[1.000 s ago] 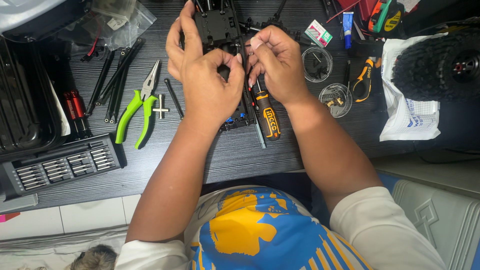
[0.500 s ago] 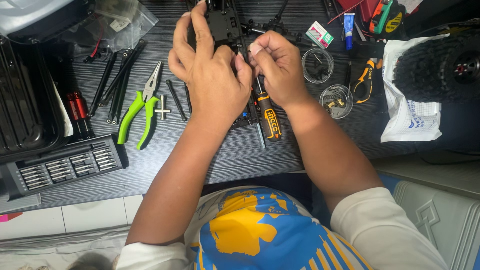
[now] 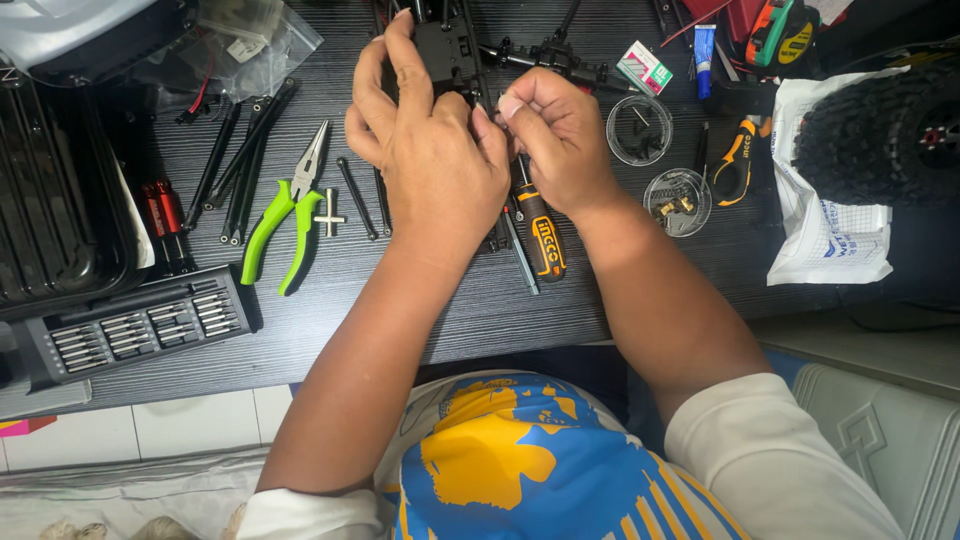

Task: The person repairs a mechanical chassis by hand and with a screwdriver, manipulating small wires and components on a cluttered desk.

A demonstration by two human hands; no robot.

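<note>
A black model-car chassis (image 3: 452, 50) lies on the dark desk (image 3: 420, 300) at the top centre. My left hand (image 3: 425, 150) lies over it, fingers spread around its left side and gripping it. My right hand (image 3: 555, 140) is pinched at the chassis's right edge; whatever sits between the fingertips is too small to see. An orange-and-black screwdriver (image 3: 543, 235) lies on the desk just below both hands, partly under them.
Green-handled pliers (image 3: 288, 225) and black rods (image 3: 245, 160) lie to the left, with a bit set tray (image 3: 140, 330) and black case (image 3: 50, 200). Two small clear dishes (image 3: 640, 130) (image 3: 677, 200), an orange cutter (image 3: 735, 160) and a knobby tyre (image 3: 880, 135) on a white bag are to the right.
My left hand has slid up and over the chassis, its fingers reaching further along the left side. My right hand stays pinched at the right edge.
</note>
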